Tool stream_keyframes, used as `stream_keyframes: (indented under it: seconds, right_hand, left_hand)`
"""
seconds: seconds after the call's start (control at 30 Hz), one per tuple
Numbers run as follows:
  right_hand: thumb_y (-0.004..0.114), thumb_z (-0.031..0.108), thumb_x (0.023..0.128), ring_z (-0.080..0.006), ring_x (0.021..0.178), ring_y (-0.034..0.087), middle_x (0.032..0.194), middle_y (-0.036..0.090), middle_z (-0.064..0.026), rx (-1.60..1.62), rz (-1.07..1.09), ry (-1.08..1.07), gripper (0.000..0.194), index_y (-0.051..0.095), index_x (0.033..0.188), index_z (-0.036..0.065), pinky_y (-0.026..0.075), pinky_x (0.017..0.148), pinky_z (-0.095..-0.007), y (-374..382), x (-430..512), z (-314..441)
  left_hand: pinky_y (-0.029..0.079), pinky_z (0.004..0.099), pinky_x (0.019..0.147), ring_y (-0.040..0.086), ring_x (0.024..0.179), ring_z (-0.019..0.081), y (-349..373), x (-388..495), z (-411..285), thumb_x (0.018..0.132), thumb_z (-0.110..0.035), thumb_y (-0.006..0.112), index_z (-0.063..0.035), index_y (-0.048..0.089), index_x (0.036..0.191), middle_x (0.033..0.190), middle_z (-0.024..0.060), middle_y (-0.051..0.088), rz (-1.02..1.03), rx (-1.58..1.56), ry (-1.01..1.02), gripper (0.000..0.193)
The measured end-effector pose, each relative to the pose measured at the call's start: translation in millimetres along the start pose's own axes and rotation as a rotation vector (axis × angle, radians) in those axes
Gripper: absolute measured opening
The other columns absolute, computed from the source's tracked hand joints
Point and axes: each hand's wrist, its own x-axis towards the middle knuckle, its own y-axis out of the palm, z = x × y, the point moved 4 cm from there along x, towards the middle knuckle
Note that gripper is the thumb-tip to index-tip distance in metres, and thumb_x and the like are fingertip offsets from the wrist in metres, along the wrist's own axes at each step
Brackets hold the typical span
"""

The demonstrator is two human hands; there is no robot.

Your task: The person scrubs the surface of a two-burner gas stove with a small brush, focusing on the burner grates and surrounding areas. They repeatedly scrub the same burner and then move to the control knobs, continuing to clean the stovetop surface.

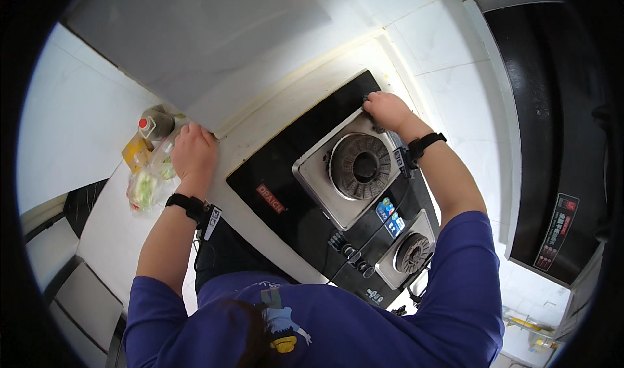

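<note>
My right hand (pixel 387 110), fingers curled, is at the back edge of a black glass gas cooktop (pixel 292 182), beside the corner of a square metal drip tray (pixel 312 173). A dark wiry bit, perhaps a steel wool scrubber (pixel 366 98), shows at its fingertips; the rest is hidden under the hand. The tray surrounds a large round burner (pixel 363 165). A smaller burner (pixel 413 254) sits nearer my body, past the control knobs (pixel 358 260). My left hand (pixel 195 151) rests at the counter's wall corner, fingers bent; whether it holds anything is hidden.
Left of my left hand stand a plastic bottle with a red cap (pixel 156 123), a yellow packet (pixel 135 152) and clear bags of vegetables (pixel 144 187). A grey panel (pixel 204 41) rises behind the counter. A black range hood (pixel 546 139) is at the right.
</note>
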Motion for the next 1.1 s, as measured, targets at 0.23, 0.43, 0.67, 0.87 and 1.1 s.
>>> stream_keyframes:
  seconds: [0.23, 0.43, 0.67, 0.87, 1.1]
  right_hand:
    - [0.057, 0.009, 0.076, -0.0359, 0.083, 0.062, 0.085, 0.063, -0.0158, 0.147, -0.049, 0.377, 0.011, 0.065, 0.083, 0.005, 0.052, 0.074, -0.0442, 4, -4, -8]
    - [0.058, 0.009, 0.073, -0.0374, 0.083, 0.062, 0.082, 0.064, -0.0179, 0.217, 0.035, 0.596, 0.012, 0.065, 0.08, 0.003, 0.051, 0.075, -0.0452, 11, 1, -11]
    - [0.058, 0.011, 0.075, -0.034, 0.083, 0.062, 0.083, 0.061, -0.0161, -0.027, 0.048, -0.036, 0.01, 0.064, 0.08, 0.005, 0.052, 0.076, -0.0432, 0, 4, -1]
    - [0.057, 0.009, 0.076, -0.035, 0.083, 0.064, 0.085, 0.065, -0.0149, 0.071, -0.024, 0.237, 0.011, 0.066, 0.079, 0.005, 0.053, 0.075, -0.0425, 10, 1, -8]
    - [0.066, 0.008, 0.075, -0.031, 0.063, 0.069, 0.074, 0.067, -0.0223, 0.582, 0.019, 1.269, 0.013, 0.067, 0.079, -0.004, 0.057, 0.058, -0.0401, 45, -58, -71]
  left_hand:
    - [0.049, 0.0462, 0.073, 0.06, 0.087, 0.0335, -1, -1, -3, 0.093, -0.027, 0.044, -0.0065, 0.055, 0.09, 0.092, 0.012, 0.062, 0.01, 0.009, -0.009, 0.024]
    - [0.048, 0.0458, 0.074, 0.06, 0.088, 0.0334, -3, 1, -2, 0.093, -0.028, 0.042, -0.0069, 0.055, 0.091, 0.093, 0.012, 0.062, 0.023, 0.005, -0.013, 0.024]
    - [0.048, 0.0451, 0.074, 0.06, 0.088, 0.0328, -3, -1, -4, 0.093, -0.028, 0.042, -0.0073, 0.054, 0.09, 0.093, 0.0115, 0.062, 0.006, 0.008, -0.02, 0.024]
    - [0.048, 0.0453, 0.074, 0.06, 0.089, 0.0325, -4, 0, -4, 0.093, -0.027, 0.043, -0.007, 0.055, 0.089, 0.093, 0.0113, 0.062, 0.019, 0.013, -0.035, 0.023]
    - [0.048, 0.0453, 0.076, 0.059, 0.09, 0.0328, -6, 1, -4, 0.091, -0.025, 0.045, -0.0061, 0.056, 0.09, 0.094, 0.012, 0.061, 0.044, 0.004, -0.045, 0.022]
